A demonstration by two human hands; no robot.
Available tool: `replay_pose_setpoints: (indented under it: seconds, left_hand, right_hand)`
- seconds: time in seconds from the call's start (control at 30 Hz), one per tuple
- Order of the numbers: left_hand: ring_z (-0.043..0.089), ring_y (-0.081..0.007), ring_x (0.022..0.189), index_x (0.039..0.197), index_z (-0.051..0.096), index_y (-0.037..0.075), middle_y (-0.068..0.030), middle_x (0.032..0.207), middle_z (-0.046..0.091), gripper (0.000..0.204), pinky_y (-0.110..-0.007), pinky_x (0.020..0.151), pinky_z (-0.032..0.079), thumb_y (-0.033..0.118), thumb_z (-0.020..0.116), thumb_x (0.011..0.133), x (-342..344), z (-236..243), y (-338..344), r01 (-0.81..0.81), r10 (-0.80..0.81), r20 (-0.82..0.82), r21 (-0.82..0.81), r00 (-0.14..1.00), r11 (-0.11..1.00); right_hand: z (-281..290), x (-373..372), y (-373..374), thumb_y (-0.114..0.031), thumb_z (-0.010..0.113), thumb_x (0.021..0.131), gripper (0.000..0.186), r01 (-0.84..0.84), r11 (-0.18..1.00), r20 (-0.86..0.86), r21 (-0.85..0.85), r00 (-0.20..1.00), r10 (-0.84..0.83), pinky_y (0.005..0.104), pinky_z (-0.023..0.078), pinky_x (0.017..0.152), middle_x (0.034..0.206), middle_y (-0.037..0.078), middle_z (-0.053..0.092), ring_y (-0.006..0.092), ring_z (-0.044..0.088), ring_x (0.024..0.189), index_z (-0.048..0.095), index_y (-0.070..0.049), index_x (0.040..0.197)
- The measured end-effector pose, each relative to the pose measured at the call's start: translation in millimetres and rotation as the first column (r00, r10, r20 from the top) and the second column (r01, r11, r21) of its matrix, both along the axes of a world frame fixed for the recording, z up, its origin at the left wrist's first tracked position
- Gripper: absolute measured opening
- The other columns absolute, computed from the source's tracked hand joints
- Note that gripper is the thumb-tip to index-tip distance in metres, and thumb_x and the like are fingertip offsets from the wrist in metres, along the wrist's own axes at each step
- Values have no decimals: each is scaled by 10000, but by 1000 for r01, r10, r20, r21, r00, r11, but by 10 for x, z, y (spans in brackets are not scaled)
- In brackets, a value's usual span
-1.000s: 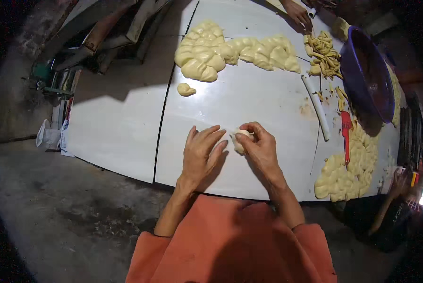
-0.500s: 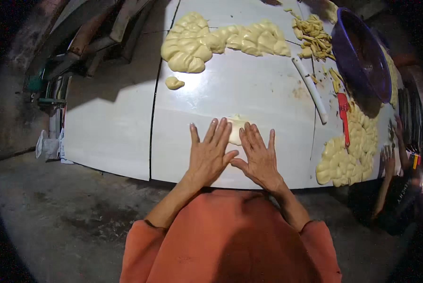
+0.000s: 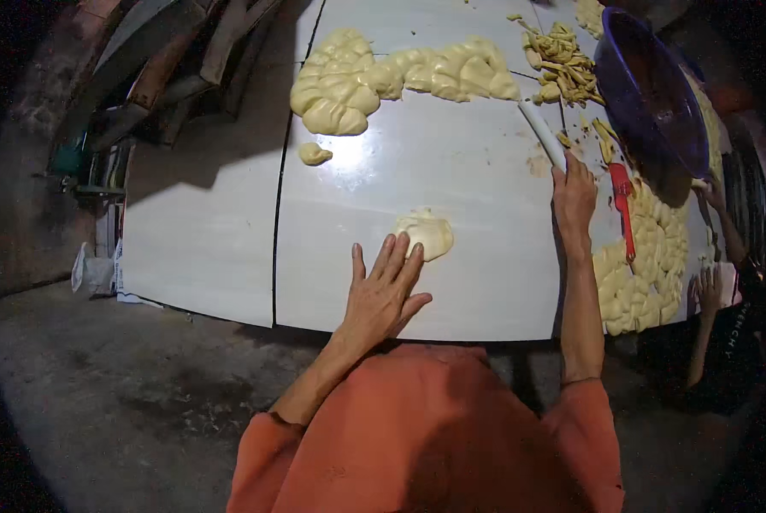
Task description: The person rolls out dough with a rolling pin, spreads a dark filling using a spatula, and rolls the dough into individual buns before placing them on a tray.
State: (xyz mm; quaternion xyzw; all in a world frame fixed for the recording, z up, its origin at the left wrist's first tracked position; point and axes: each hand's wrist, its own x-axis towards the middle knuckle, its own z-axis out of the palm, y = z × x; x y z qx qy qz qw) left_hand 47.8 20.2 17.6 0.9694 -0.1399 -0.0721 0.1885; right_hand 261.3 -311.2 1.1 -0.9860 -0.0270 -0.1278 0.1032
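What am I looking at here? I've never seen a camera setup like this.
There's no machine: these are a person's bare hands, viewed by a fisheye camera on their head, which bends straight edges. The left hand is spread open, its fingers at the near edge of a flattened dough piece. The right hand is on a white rod, its grip partly hidden. On the white table are larger dough masses, a small lump, yellow strips, a red tool and a purple basin.

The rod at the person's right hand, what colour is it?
The rod is white; the head view shows it best.
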Motion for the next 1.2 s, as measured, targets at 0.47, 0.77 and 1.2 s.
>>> replay_pose_setpoints:
  seconds: [0.47, 0.77, 1.2]
  left_hand:
    - [278, -425, 1521, 1526, 461, 81, -208, 1604, 388, 609, -738, 1173, 43, 426, 528, 1028, 594, -40, 137, -300, 291, 116, 69, 950, 952]
    - [262, -447, 1518, 1490, 505, 114, -250, 1595, 370, 551, -787, 1134, 61, 389, 528, 1013, 1902, -171, 361, -349, 319, 408, -2, 855, 937]
    - [274, -440, 1513, 1571, 389, 130, -255, 1614, 327, 663, -725, 1163, 194, 360, 604, 988, 1142, 155, 338, -92, 93, 357, -19, 930, 996]
  right_hand:
    - [133, -944, 1358, -401, 636, 974, 605, -479, 878, -224, 19, 854, 470, 588, 250, 1179, 1556, 113, 477, 304, 383, 1475, 501, -135, 1501]
    - [103, 246, 1739, -413, 650, 950, 560, -353, 908, 59, -227, 925, 375, 621, 345, 1127, 1480, 185, 525, 392, 433, 1407, 566, -186, 1455]
    - [460, -777, 1254, -437, 694, 907, 606, -651, 738, -195, 177, 712, 675, 524, 428, 1047, 1427, 183, 550, 365, 542, 1281, 578, -123, 1413]
